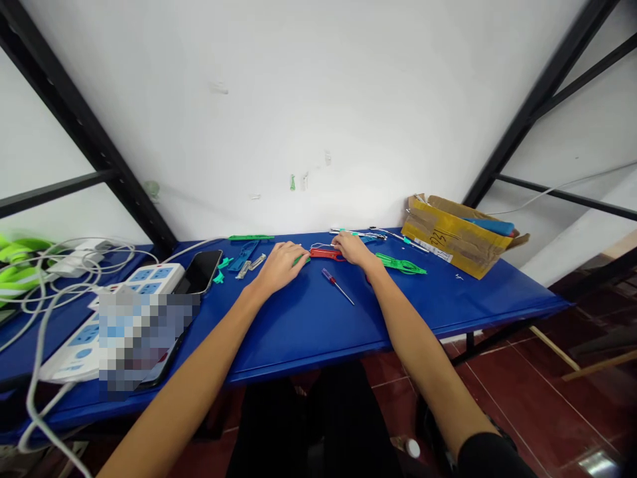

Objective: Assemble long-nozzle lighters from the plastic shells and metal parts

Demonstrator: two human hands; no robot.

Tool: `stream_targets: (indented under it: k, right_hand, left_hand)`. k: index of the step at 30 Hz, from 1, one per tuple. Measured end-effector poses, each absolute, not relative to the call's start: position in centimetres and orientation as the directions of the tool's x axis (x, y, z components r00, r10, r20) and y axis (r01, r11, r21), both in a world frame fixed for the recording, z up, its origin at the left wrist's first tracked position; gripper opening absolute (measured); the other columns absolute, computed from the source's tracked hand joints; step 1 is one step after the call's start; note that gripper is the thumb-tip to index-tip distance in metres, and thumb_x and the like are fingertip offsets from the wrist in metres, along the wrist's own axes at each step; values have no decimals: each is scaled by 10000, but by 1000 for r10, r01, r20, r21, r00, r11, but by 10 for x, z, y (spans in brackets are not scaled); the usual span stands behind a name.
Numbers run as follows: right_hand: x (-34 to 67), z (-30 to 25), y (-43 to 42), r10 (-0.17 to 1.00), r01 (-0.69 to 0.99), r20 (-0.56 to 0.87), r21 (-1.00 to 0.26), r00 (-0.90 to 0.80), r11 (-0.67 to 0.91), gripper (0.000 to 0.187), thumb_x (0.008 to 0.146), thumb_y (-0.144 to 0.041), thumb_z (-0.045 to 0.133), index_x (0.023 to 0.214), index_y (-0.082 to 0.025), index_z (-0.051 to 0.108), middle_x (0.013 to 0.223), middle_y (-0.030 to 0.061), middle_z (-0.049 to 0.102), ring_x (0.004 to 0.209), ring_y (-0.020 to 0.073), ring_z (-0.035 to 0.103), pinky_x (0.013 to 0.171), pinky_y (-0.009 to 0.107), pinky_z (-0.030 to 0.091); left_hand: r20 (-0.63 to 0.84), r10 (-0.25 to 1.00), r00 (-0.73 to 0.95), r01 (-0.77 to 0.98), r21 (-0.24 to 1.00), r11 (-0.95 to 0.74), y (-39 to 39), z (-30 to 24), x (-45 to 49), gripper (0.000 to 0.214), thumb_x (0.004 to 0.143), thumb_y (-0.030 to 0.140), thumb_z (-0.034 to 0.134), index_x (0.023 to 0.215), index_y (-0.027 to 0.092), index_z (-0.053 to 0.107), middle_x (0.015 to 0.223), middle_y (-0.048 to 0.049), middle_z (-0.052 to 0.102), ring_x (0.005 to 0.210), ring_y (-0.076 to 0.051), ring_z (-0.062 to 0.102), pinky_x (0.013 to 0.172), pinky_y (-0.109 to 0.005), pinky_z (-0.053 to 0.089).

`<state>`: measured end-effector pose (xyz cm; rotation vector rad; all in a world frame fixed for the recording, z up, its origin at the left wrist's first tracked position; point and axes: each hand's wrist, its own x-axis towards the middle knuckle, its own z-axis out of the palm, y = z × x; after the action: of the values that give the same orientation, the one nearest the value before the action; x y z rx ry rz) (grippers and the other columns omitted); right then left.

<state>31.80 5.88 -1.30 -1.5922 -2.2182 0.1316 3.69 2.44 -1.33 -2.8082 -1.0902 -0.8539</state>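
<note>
On the blue tabletop, my left hand (283, 267) is closed with curled fingers on a small green plastic part (301, 259), mostly covered by the fingers. My right hand (354, 248) has its fingertips closed at the right end of a flat orange plastic piece (324, 253). A thin white wire loops just behind that piece. What lies under the right palm is hidden. A screwdriver (329, 277) with a purple-red handle lies between my forearms. Beyond my right wrist is a green plastic frame (402, 264). Blue plastic parts (243, 255) and clear pieces (251, 265) lie left of my left hand.
A yellow-taped cardboard box (450, 236) stands at the right rear. Leftward are a white power strip (82, 338), tangled white cables, a dark phone (200, 271) and another partly blurred device. Thin metal rods (358, 233) lie near the wall; black shelf posts rise at both sides.
</note>
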Motion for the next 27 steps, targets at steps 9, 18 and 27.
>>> stream_targets:
  k: [9,18,27]
  right_hand:
    - [301,10,42,786,555,617,-641,-38,531,251,1141,-414,417,1307,-251,511,1317,140,659,1171,254,666,997,426,586]
    - [246,-13,32,830,181,556,-813,-39,553,422,998,-642,655,1168,-263,586,1195,82,744,1116,229,727,981,385,618]
    - [229,-13,25,845,132,519,-835,-132,534,532,871,-752,755,985,-252,614,1139,82,748,1117,255,709,1027,424,597]
  left_hand:
    - [529,642,555,665,181,-725,21,-9,38,323,1165,331,447,1188,201,742,1215,-89,810,1117,-278,714,1005,-434,461]
    - [487,696,527,709,200,-677,19,-18,52,355,1177,398,416,1284,168,664,1073,-125,818,994,-285,768,977,-414,505]
    - [563,711,420,587,429,-687,16,-17,41,391,1150,316,476,1511,196,565,1446,-133,740,1274,-285,742,1071,-377,548]
